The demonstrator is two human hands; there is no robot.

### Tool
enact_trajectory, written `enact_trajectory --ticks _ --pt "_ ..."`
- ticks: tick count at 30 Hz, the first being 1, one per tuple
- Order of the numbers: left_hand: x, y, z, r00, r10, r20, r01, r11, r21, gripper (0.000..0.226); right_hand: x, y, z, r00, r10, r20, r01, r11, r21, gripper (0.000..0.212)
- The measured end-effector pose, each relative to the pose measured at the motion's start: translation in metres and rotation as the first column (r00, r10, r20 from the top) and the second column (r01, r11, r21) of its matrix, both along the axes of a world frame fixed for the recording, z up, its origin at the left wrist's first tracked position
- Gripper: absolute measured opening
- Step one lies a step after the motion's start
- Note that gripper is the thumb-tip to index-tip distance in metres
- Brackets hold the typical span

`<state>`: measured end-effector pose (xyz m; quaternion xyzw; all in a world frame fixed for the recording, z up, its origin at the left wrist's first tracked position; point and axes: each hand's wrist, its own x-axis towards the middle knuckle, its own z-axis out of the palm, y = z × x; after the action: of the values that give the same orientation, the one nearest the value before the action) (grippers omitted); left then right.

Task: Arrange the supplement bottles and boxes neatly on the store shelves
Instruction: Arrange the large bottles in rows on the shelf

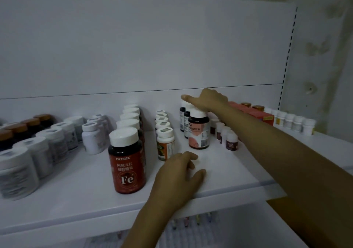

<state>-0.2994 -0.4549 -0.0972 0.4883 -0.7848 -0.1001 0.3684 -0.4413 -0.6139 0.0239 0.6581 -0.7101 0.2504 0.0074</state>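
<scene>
The white shelf (229, 163) runs across the lower half of the frame, with a plain white back panel (133, 47) above it. Rows of bottles run from front to back on it.

At lower left stand wide grey-white jars (17, 171), blurred, and behind them dark bottles with amber caps (11, 135). Left of centre is a row headed by a red iron-supplement bottle (127, 161) marked "Fe", with a white cap.

The right hand (208, 99) reaches in from the lower right, across the frame to just right of centre. It lies over the caps of a row of dark bottles. The front one, a pink-labelled bottle (198, 133), stands upright directly under the wrist. One digit points left. The others are hidden behind the row, so I cannot tell whether this grip holds a bottle.

The left hand (177, 175) rests at bottom centre on the bare shelf near its front edge. Its grip is loose and holds nothing. It lies just beside an orange-labelled bottle (165, 144).

A red box (256, 114) lies behind the right forearm. Small maroon-labelled bottles (232, 140) stand just beside that arm, and small white bottles (298, 123) stand at far right.
</scene>
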Motion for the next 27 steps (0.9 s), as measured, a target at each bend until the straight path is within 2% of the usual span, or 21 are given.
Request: enact_trajectory --ticks 3,6,9,12,14,16,18,21,24,26,27 --pt "0.0 0.002 0.0 0.996 -0.004 0.09 0.007 0.999 -0.041 0.04 0.012 -0.012 0.006 0.998 0.019 -0.057 -0.008 0.983 0.183 0.088" --pt "0.001 0.0 0.0 0.994 -0.013 0.106 0.019 0.998 -0.062 0.039 0.015 -0.017 0.013 0.995 0.04 -0.094 -0.021 0.981 0.193 0.061" --pt "0.003 -0.001 0.0 0.992 -0.043 0.121 0.049 0.998 -0.041 0.035 0.012 -0.014 0.027 0.998 0.066 0.009 -0.067 0.995 0.071 0.046" --pt "0.007 -0.002 -0.001 0.995 -0.072 0.062 0.073 0.997 -0.003 0.031 -0.001 0.001 0.045 0.978 0.151 0.143 -0.134 0.983 -0.123 0.05" --pt "0.008 -0.004 -0.001 0.997 -0.078 0.014 0.077 0.997 0.014 0.029 -0.013 0.015 0.051 0.945 0.226 0.236 -0.148 0.94 -0.307 0.051" --pt "0.007 -0.004 -0.001 0.996 -0.088 -0.028 0.089 0.996 0.027 0.029 -0.025 0.032 0.05 0.87 0.346 0.351 -0.151 0.865 -0.479 0.045" --pt "0.007 -0.005 -0.001 0.992 -0.103 -0.074 0.107 0.993 0.055 0.034 -0.034 0.053 0.042 0.721 0.495 0.485 -0.176 0.807 -0.563 0.033" --pt "0.008 -0.007 0.001 0.955 -0.134 -0.266 0.176 0.975 0.14 0.055 -0.047 0.089 0.007 0.49 0.587 0.644 -0.271 0.805 -0.528 0.02" --pt "0.007 -0.006 0.008 0.84 -0.19 -0.509 0.321 0.929 0.183 0.077 -0.057 0.12 -0.045 0.307 0.599 0.74 -0.385 0.789 -0.478 0.027" --pt "0.007 -0.007 0.012 0.75 -0.216 -0.624 0.39 0.908 0.154 0.067 -0.062 0.135 -0.074 0.228 0.581 0.781 -0.458 0.772 -0.441 0.03" --pt "0.007 -0.006 0.012 0.735 -0.219 -0.642 0.399 0.905 0.148 0.059 -0.064 0.14 -0.085 0.198 0.56 0.804 -0.493 0.766 -0.413 0.037"
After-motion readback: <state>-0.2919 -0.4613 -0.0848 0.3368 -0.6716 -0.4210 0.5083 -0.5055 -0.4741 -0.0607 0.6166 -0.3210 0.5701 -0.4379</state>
